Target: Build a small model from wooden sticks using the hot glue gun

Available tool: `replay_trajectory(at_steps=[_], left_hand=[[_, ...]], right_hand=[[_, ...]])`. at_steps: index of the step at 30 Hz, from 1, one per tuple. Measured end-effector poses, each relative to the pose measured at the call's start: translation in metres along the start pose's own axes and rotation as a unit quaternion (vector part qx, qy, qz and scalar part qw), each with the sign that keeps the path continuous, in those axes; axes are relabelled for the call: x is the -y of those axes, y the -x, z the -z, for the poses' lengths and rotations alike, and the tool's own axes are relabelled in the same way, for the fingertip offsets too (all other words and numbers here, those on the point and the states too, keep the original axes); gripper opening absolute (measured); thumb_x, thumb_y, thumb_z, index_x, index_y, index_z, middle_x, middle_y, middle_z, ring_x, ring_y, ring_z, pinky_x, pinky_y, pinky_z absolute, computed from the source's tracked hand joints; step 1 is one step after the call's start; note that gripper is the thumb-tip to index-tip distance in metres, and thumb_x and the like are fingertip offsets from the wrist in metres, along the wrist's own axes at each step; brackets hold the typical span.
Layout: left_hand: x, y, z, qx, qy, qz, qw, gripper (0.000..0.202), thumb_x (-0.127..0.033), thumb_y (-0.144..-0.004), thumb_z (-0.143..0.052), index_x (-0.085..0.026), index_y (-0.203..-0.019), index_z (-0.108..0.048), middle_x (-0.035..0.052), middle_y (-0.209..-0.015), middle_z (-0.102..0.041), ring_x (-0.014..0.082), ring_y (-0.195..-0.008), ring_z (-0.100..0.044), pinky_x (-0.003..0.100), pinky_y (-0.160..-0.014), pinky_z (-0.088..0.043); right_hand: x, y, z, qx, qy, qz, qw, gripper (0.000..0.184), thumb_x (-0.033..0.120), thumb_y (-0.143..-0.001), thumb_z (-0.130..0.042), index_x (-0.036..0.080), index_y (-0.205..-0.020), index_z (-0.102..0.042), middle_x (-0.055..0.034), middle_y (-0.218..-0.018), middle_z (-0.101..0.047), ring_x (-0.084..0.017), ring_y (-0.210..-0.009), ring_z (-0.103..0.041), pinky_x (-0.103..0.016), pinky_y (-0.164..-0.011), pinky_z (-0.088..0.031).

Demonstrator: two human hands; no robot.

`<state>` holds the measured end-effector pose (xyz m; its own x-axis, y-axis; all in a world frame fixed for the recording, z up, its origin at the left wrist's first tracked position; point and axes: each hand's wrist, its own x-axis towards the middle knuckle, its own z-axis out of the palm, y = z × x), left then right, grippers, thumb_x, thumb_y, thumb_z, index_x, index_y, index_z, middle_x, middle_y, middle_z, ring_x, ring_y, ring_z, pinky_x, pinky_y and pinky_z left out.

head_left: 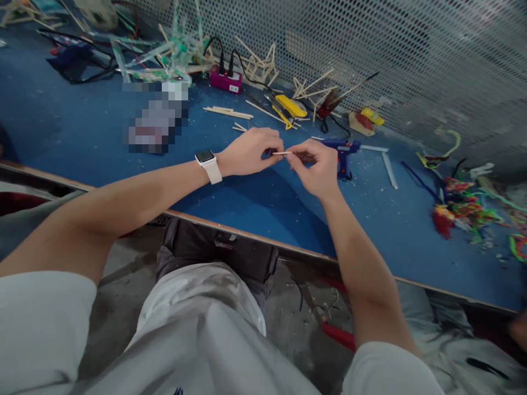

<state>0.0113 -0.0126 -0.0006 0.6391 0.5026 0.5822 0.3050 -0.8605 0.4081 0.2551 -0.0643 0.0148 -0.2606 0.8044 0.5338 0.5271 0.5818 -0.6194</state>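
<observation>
My left hand (251,152) and my right hand (316,166) meet above the blue table (82,137). Between them runs a short thin wooden stick (282,153), pinched at each end by closed fingers. A white watch (208,164) sits on my left wrist. Just behind my right hand stands a blue glue gun (342,154). More loose wooden sticks (228,112) lie further back on the table.
A pink power strip (225,80) with black plugs sits near the perforated metal wall (370,44). Yellow-handled cutters (290,106), stick frameworks (257,63), white glue sticks (389,169) and coloured pipe cleaners (465,206) lie around. The table's wooden edge (247,233) runs above my lap.
</observation>
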Motion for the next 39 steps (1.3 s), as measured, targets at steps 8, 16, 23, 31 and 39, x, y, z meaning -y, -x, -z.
replay_trajectory(at_steps=[8,16,23,31,39], left_hand=[[0.002,-0.001,-0.001,0.012,-0.015,0.009,1.000,0.026,-0.034,-0.114,-0.065,-0.021,-0.108,-0.086,0.0129,-0.104,-0.082,0.0291,-0.099,-0.076,0.044,-0.094,-0.058],[0.006,-0.001,-0.004,0.038,-0.018,0.011,0.999,0.031,-0.035,-0.115,-0.063,-0.019,-0.104,-0.086,0.0117,-0.097,-0.081,0.0265,-0.091,-0.075,0.041,-0.090,-0.057],[0.008,-0.001,-0.007,0.038,-0.013,0.016,0.999,0.031,-0.033,-0.115,-0.064,-0.019,-0.097,-0.085,0.0094,-0.089,-0.077,0.0250,-0.086,-0.075,0.040,-0.089,-0.056],[0.013,-0.001,-0.009,0.018,-0.018,0.023,0.999,0.029,-0.031,-0.114,-0.064,-0.019,-0.097,-0.085,0.0100,-0.092,-0.078,0.0252,-0.088,-0.075,0.040,-0.089,-0.056],[0.012,-0.001,-0.005,0.019,-0.035,0.024,0.999,0.033,-0.034,-0.116,-0.061,-0.019,-0.099,-0.085,0.0112,-0.093,-0.078,0.0266,-0.091,-0.075,0.041,-0.089,-0.056]], right_hand=[[0.001,-0.001,0.001,-0.002,0.008,0.017,1.000,0.059,0.085,-0.104,-0.073,0.028,-0.096,-0.087,-0.0061,-0.088,-0.081,-0.019,-0.072,-0.074,-0.037,-0.066,-0.060],[-0.004,0.000,-0.001,0.013,0.016,0.011,1.000,0.062,0.088,-0.104,-0.069,0.028,-0.100,-0.086,-0.0057,-0.090,-0.081,-0.020,-0.072,-0.074,-0.038,-0.069,-0.063],[-0.005,0.000,-0.004,0.012,0.013,0.013,1.000,0.061,0.086,-0.105,-0.070,0.028,-0.097,-0.085,-0.0058,-0.090,-0.081,-0.019,-0.070,-0.073,-0.037,-0.067,-0.062],[-0.006,0.001,-0.007,-0.019,0.005,0.006,1.000,0.056,0.083,-0.103,-0.075,0.029,-0.100,-0.088,-0.0047,-0.094,-0.084,-0.017,-0.062,-0.070,-0.038,-0.064,-0.062],[-0.009,0.001,-0.011,-0.029,-0.005,-0.003,1.000,0.055,0.083,-0.103,-0.076,0.029,-0.108,-0.088,-0.0036,-0.092,-0.083,-0.017,-0.063,-0.072,-0.035,-0.061,-0.061]])
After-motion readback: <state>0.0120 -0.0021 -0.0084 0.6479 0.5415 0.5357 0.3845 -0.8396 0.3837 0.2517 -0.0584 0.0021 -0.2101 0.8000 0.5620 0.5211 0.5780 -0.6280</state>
